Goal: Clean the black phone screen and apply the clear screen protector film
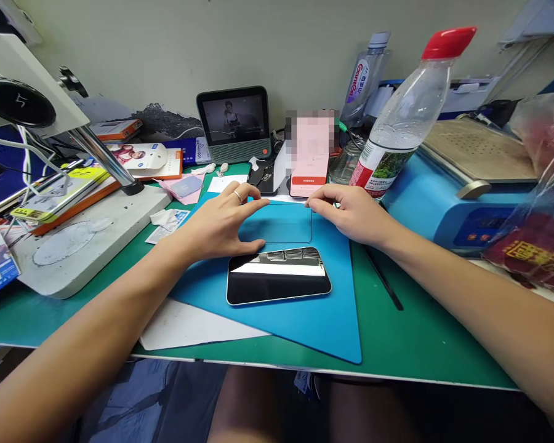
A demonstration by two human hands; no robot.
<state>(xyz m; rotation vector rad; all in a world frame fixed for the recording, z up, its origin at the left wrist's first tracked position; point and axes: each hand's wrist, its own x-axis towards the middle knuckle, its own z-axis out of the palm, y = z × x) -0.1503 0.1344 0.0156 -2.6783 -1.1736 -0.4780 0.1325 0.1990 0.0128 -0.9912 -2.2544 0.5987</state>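
Observation:
A black smartphone lies face up on a blue work mat. Just behind it, a thin clear film is stretched between my two hands, low over the mat. My left hand, with a ring on one finger, grips the film's left edge between thumb and fingers. My right hand pinches the film's upper right corner with its fingertips. Both forearms reach in from the near edge of the table.
The mat lies on a green table, partly over a white sheet. A capped water bottle and a blue machine stand right. A small screen, a propped pink phone and a white stand base crowd the back and left. A thin black tool lies right of the mat.

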